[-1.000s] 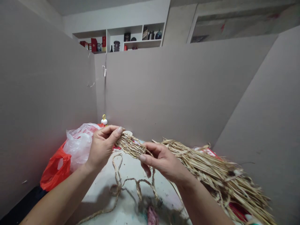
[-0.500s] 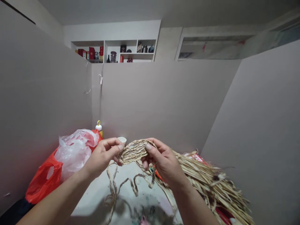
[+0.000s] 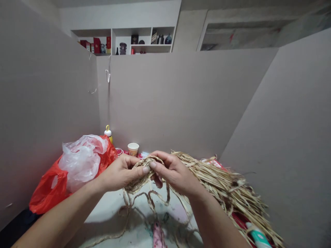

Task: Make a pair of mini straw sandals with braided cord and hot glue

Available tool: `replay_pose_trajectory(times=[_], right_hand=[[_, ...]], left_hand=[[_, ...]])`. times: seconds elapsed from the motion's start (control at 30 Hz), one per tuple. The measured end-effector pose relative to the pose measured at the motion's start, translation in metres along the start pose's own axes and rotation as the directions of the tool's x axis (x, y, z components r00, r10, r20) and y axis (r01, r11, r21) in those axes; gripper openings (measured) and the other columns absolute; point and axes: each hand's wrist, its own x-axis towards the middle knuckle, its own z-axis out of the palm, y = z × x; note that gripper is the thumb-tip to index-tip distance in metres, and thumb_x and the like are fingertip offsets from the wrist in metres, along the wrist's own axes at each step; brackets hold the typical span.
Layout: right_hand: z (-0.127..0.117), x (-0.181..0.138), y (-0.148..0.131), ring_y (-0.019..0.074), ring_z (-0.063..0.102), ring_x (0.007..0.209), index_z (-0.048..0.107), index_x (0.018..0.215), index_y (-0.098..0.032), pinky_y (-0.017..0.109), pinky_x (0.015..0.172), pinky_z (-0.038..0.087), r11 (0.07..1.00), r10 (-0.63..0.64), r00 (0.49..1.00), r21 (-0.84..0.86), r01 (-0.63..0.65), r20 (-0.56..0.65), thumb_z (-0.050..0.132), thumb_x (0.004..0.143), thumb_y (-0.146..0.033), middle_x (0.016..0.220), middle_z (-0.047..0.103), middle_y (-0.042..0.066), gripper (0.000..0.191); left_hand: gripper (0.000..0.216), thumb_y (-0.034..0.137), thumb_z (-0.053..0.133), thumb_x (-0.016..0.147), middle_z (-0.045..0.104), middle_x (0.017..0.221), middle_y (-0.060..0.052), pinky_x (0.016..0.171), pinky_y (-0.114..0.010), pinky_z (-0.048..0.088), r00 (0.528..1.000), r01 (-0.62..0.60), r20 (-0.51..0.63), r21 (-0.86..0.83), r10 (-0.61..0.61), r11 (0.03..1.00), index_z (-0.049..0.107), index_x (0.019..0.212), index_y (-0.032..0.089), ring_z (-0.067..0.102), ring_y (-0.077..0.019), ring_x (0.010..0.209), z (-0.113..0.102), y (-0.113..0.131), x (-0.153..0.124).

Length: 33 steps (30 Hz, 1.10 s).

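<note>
The coiled rope (image 3: pixel 134 186) is pale tan in a braided pattern; the straw bundle (image 3: pixel 214 182) is yellowish tan. The lower bag (image 3: pixel 49 189) is orange-red, the upper bag (image 3: pixel 82 167) milky white.

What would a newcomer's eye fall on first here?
The coiled piece of twisted tan cord, pinched between left hand and right hand at lower centre. Next, the long bundle of dry straw-coloured strips at right, and the crumpled white and red plastic bags at left.
</note>
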Motion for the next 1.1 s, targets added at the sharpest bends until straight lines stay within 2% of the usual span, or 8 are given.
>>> replay_pose_trajectory(times=[0.2, 0.37, 0.47, 0.63, 0.73, 0.83, 1.0, 1.1], right_hand=[[0.005, 0.005, 0.004, 0.0096, 0.056, 0.044, 0.055, 0.11, -0.019, 0.021, 0.044, 0.045, 0.992, -0.037, 0.998, 0.115, 0.043, -0.047, 0.055, 0.091, -0.053, 0.064, 0.061, -0.004, 0.038], [0.016, 0.007, 0.009, 0.0112, 0.058, 0.049, 0.051, 0.12, -0.017, 0.023, 0.049, 0.048, 0.991, -0.047, 0.995, 0.122, 0.057, -0.086, 0.044, 0.095, -0.058, 0.068, 0.063, -0.001, 0.048], [0.025, 0.006, 0.011, 0.0105, 0.058, 0.05, 0.052, 0.122, -0.019, 0.023, 0.05, 0.048, 0.997, -0.032, 0.997, 0.073, 0.037, -0.076, 0.046, 0.096, -0.053, 0.07, 0.061, -0.002, 0.043], [0.04, 0.006, 0.014, 0.0104, 0.054, 0.051, 0.056, 0.101, -0.02, 0.023, 0.05, 0.046, 0.998, -0.013, 1.0, -0.056, 0.012, -0.018, 0.051, 0.095, -0.048, 0.067, 0.056, -0.004, 0.029], [0.045, 0.008, 0.018, 0.0102, 0.053, 0.051, 0.055, 0.084, -0.019, 0.023, 0.05, 0.044, 0.997, -0.009, 1.0, -0.071, 0.011, 0.02, 0.051, 0.095, -0.049, 0.067, 0.056, -0.002, 0.032], [0.044, 0.011, 0.022, 0.01, 0.053, 0.048, 0.054, 0.077, -0.018, 0.022, 0.047, 0.042, 0.999, 0.005, 1.0, -0.049, -0.004, 0.02, 0.047, 0.095, -0.052, 0.064, 0.058, -0.002, 0.039], [0.032, 0.014, 0.023, 0.0097, 0.055, 0.048, 0.057, 0.074, -0.018, 0.021, 0.046, 0.044, 0.999, 0.021, 0.995, 0.041, -0.017, -0.102, 0.054, 0.092, -0.051, 0.062, 0.061, -0.001, 0.038], [0.019, 0.016, 0.023, 0.0109, 0.058, 0.053, 0.06, 0.075, -0.018, 0.02, 0.046, 0.046, 0.993, 0.037, 0.977, 0.119, -0.011, -0.211, 0.059, 0.088, -0.048, 0.066, 0.064, 0.0, 0.033]], left_hand=[[0.029, 0.039, 0.062, 0.087, 0.062, 0.061, -0.001, 0.048, -0.021, 0.032, 0.968, -0.092, -0.242, -0.087, 0.068, 0.992, 0.073, 0.076, 0.015, 0.045, -0.0078, 0.05, 0.003, -0.004, -0.001], [0.029, 0.042, 0.068, 0.082, 0.058, 0.058, 0.002, 0.046, -0.019, 0.032, 0.839, -0.163, -0.54, -0.135, 0.066, 0.977, 0.069, 0.074, 0.015, 0.044, -0.0068, 0.049, -0.001, -0.012, 0.002], [0.028, 0.042, 0.069, 0.081, 0.061, 0.061, 0.002, 0.048, -0.019, 0.037, 0.762, -0.234, -0.643, -0.16, 0.079, 0.959, 0.068, 0.073, 0.015, 0.048, -0.0075, 0.05, -0.003, -0.014, 0.004], [0.026, 0.04, 0.07, 0.081, 0.063, 0.061, 0.003, 0.051, -0.019, 0.043, 0.694, -0.333, -0.711, -0.182, 0.111, 0.925, 0.066, 0.073, 0.016, 0.054, -0.0085, 0.051, -0.005, -0.015, 0.007], [0.026, 0.04, 0.071, 0.079, 0.06, 0.058, 0.004, 0.05, -0.018, 0.043, 0.661, -0.354, -0.74, -0.162, 0.124, 0.921, 0.066, 0.072, 0.016, 0.051, -0.0078, 0.05, -0.004, -0.016, 0.008], [0.026, 0.04, 0.072, 0.079, 0.059, 0.057, 0.004, 0.048, -0.018, 0.041, 0.672, -0.341, -0.732, -0.174, 0.11, 0.924, 0.066, 0.072, 0.016, 0.05, -0.0074, 0.049, -0.004, -0.015, 0.007], [0.027, 0.04, 0.071, 0.079, 0.06, 0.058, 0.002, 0.048, -0.02, 0.041, 0.785, -0.238, -0.619, -0.284, 0.012, 0.929, 0.064, 0.071, 0.014, 0.051, -0.0087, 0.049, -0.009, -0.012, 0.008], [0.026, 0.037, 0.074, 0.076, 0.06, 0.06, 0.001, 0.053, -0.021, 0.042, 0.819, -0.169, -0.572, -0.313, -0.043, 0.935, 0.065, 0.07, 0.013, 0.054, -0.0091, 0.053, -0.017, -0.013, 0.009]])
